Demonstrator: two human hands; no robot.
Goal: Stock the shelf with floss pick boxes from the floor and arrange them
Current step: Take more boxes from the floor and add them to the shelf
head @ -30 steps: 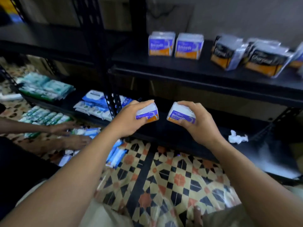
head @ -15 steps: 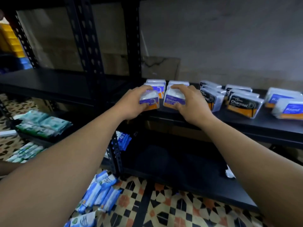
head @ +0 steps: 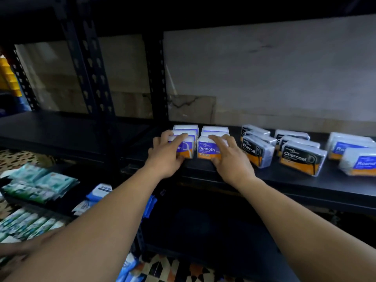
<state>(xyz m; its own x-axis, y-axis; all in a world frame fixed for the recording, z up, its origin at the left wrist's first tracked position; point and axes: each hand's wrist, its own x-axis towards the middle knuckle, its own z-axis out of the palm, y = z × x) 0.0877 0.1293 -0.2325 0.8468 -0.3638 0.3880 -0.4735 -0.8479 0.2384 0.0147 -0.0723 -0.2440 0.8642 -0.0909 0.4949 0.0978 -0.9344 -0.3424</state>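
Observation:
Two purple-and-orange "Smooth" floss pick boxes stand side by side at the front of the black shelf [head: 284, 181]. My left hand [head: 165, 158] grips the left box [head: 186, 148], fingers over its top and thumb at its base. My right hand [head: 231, 160] grips the right box [head: 206, 151] the same way. Both boxes rest on the shelf, in front of two short rows of more Smooth boxes [head: 214, 129]. To the right stand black "Charcoal" boxes [head: 301, 158] and blue "Round" boxes [head: 358, 162].
A black perforated upright [head: 91, 78] stands left of the boxes, with a bare dark shelf beyond it. Green packets [head: 40, 185] and blue packets [head: 99, 192] lie on the lower shelf. Another person's hand [head: 20, 249] is at the lower left. The patterned floor [head: 162, 265] shows below.
Both hands rose from near the floor to the shelf, each carrying a Smooth box, and set the boxes down in front of the rows that were there.

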